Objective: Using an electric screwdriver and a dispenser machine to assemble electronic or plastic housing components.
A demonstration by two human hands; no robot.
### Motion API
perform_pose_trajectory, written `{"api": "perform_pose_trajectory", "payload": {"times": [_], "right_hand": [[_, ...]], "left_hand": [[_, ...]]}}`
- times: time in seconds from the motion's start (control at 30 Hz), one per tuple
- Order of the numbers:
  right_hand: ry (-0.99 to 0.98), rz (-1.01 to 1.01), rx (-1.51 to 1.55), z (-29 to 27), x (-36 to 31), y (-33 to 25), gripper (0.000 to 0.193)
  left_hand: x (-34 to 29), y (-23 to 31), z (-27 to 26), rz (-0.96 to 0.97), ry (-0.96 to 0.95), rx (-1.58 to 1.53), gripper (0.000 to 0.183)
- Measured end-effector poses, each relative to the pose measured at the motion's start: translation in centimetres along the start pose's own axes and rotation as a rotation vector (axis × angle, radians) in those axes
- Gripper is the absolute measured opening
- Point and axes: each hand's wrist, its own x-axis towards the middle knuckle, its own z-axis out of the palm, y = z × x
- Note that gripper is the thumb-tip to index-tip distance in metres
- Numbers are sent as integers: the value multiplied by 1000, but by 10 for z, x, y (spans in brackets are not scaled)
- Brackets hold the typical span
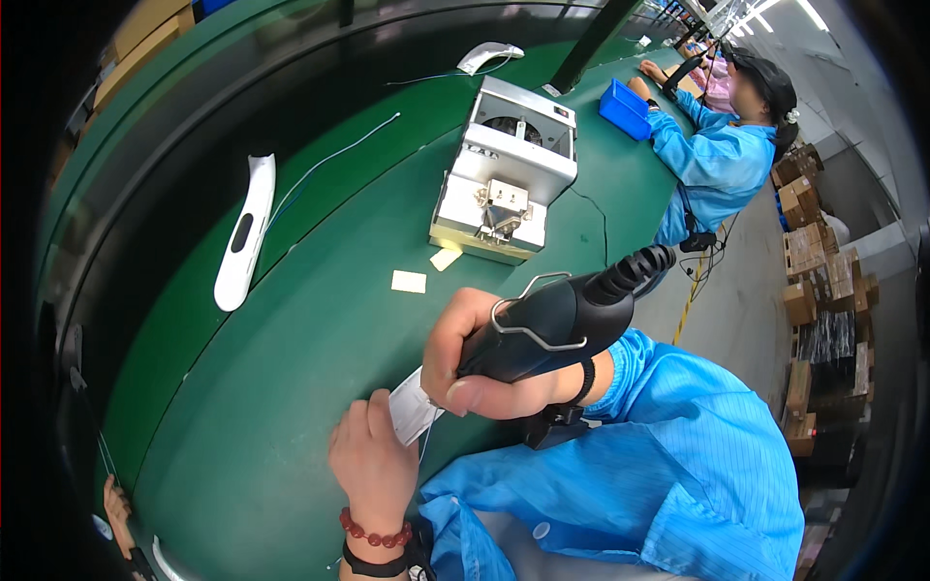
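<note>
My right hand is wrapped around a black electric screwdriver with a bent wire hanger and a thick ribbed cord end. Its tip points down at a white plastic part, where my fingers hide the contact. Closed over the near end of that same part is my left hand, low above the green bench. A thin cable hangs beside the part. Beyond my hands stands a silver screw feeder, and two small pale-yellow paper pieces, one a flat label, lie in front of it.
On the green belt to the left lies a long white curved housing with a thin cable; another white housing lies farther along. A co-worker in a blue smock sits at the right by a blue bin. Another person's hand shows at lower left.
</note>
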Motion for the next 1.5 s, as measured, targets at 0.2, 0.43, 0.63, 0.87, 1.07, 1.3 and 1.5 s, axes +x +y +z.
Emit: {"api": "perform_pose_trajectory", "payload": {"times": [0.2,0.43,0.63,0.87,1.07,1.3,1.5], "right_hand": [[242,186,73,10,-1,0,16],[28,24,-19,6,-2,7,25],[143,15,-40,19,-8,9,22],[35,-64,-119,16,-11,11,25],[63,-156,-120,15,-12,18,31],[80,-233,-151,13,-14,18,26],[12,-286,-157,-1,-9,-14,24]], "left_hand": [[-4,-4,0,31,16,2,51],[-2,-3,-3,17,-2,1,52],[-3,-5,-4,13,-15,-17,56],[-5,-3,-5,15,-18,-2,55],[-3,-3,-4,13,-16,1,52],[0,-2,-1,46,-21,-12,49],[-3,14,-13,8,-4,11,42]]}}
